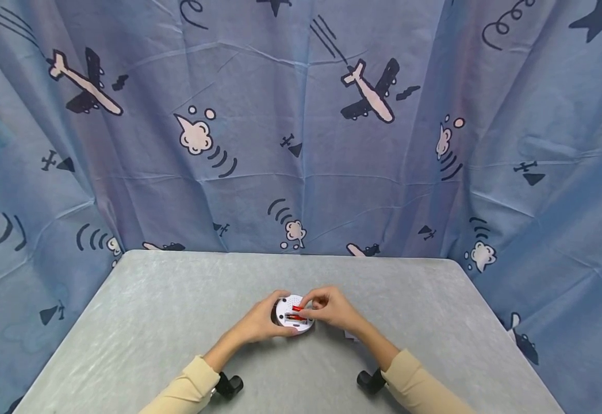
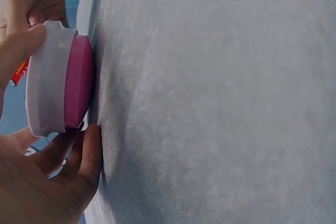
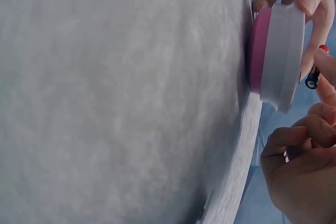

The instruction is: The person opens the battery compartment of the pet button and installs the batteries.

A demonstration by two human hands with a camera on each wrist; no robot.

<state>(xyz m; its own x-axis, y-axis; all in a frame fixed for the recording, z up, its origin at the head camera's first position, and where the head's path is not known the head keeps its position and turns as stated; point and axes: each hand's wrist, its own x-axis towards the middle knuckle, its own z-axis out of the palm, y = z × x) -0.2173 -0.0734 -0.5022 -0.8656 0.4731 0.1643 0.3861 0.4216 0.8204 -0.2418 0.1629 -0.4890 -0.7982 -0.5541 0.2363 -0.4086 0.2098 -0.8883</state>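
Observation:
A round white device [image 1: 291, 301] with a pink side [image 2: 79, 82] sits near the middle of the table, its pink part facing down. My left hand [image 1: 260, 321] holds it by the rim, thumb on the near edge and fingers round the far side. On its upturned face the battery slot is uncovered, and a red-and-black battery [image 1: 295, 317] lies in it. Between the thumb and finger of my right hand [image 1: 332, 307] is a second red-and-black battery [image 3: 313, 77], pinched just over the slot and slightly tilted.
A small white piece [image 1: 351, 336] lies on the grey table [image 1: 176, 299] beneath the right forearm, partly hidden. Black wrist cameras [image 1: 228, 386] stick out from both sleeves. Behind the table's far edge hangs a blue patterned curtain [image 1: 259, 201].

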